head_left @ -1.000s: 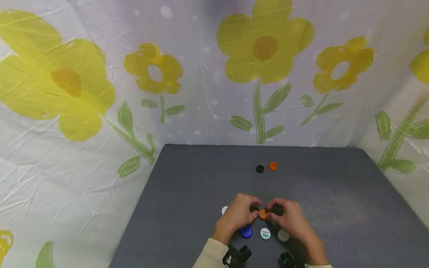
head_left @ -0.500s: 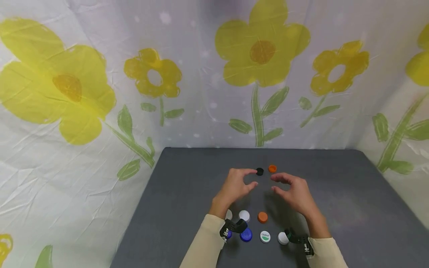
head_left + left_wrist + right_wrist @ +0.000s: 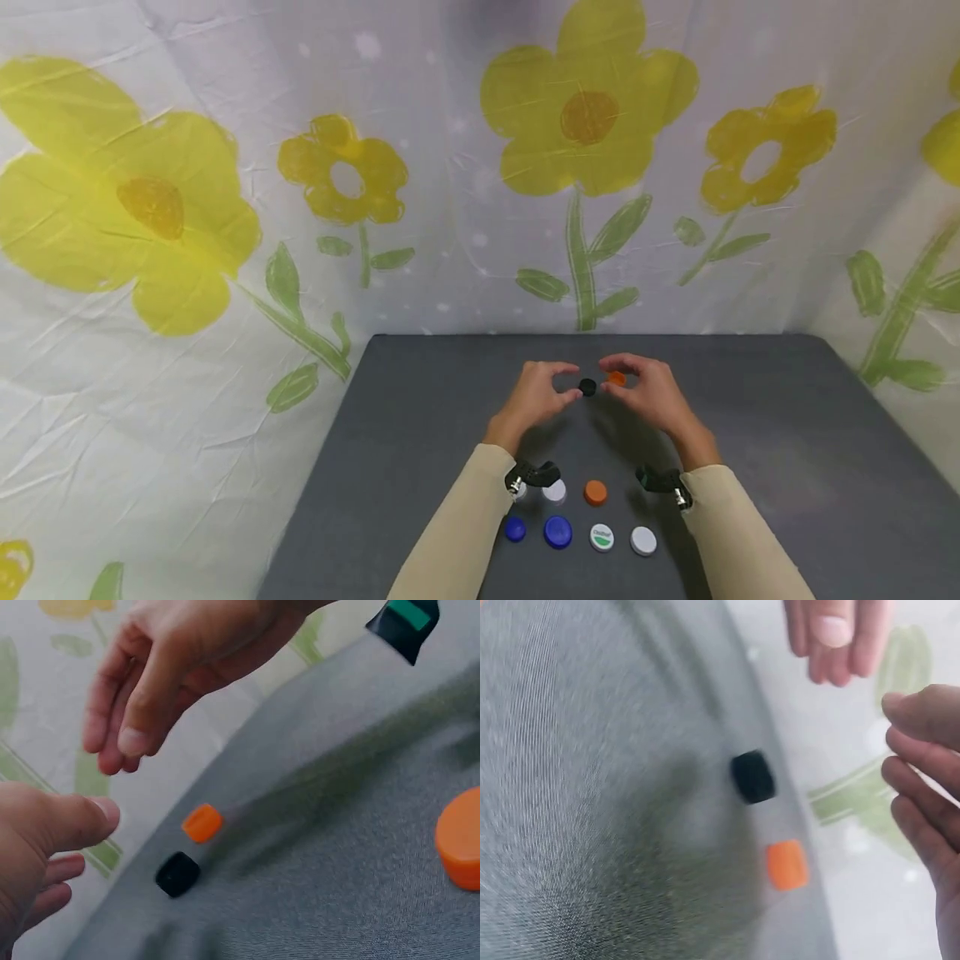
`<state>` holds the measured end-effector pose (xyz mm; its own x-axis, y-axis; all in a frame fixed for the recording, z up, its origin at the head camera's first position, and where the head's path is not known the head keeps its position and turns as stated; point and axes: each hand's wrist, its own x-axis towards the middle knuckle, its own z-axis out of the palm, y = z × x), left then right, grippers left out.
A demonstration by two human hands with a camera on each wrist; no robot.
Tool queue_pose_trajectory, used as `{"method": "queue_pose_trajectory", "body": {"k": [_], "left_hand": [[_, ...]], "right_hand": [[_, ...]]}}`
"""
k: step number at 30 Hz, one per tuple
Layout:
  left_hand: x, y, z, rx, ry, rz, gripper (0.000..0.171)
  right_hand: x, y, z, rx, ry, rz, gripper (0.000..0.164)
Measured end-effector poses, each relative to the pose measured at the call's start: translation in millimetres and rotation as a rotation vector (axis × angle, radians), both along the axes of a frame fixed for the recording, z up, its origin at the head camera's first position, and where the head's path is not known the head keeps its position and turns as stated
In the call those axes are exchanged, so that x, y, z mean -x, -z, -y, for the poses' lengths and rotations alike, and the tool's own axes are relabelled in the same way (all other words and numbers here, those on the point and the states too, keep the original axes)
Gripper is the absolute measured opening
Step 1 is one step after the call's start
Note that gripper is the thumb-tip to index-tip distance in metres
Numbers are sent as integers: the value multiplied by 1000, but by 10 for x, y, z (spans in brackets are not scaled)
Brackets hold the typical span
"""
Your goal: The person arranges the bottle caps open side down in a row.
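My left hand (image 3: pixel 534 398) and right hand (image 3: pixel 654 398) hover over the far part of the dark table, thumbs and fingers parted, holding nothing. A small black bottle cap (image 3: pixel 588 387) lies between them, close to the left thumb in the head view. Just right of it is an orange bottle cap (image 3: pixel 617 378), partly covered by the right fingers. Both wrist views show the black cap (image 3: pixel 178 874) and the orange cap (image 3: pixel 787 865) on the table, apart from both hands.
Nearer the body lie two rows of caps: a white cap (image 3: pixel 554 492) and orange cap (image 3: pixel 596 492) behind; a small blue cap (image 3: pixel 514 529), larger blue cap (image 3: pixel 558 532), green-marked white cap (image 3: pixel 602 537) and plain white cap (image 3: pixel 643 541) in front. A flowered cloth (image 3: pixel 450 250) hangs behind.
Both hands have left the near orange cap, which stays in the back row, and moved forward to the far black and orange caps.
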<state>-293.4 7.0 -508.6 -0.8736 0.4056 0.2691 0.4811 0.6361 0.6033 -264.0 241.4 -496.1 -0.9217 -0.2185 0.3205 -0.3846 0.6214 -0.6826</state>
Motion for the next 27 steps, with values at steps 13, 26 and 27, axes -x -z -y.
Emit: {"method": "queue_pose_trajectory", "body": {"k": [13, 26, 27], "left_hand": [[155, 236, -187, -52, -56, 47, 33], [214, 502, -191, -8, -79, 95, 30], [253, 569, -197, -2, -83, 74, 29]], "right_hand": [[324, 288, 29, -86, -65, 37, 35], [437, 479, 47, -185, -69, 95, 37], [440, 494, 48, -193, -63, 99, 36]]}}
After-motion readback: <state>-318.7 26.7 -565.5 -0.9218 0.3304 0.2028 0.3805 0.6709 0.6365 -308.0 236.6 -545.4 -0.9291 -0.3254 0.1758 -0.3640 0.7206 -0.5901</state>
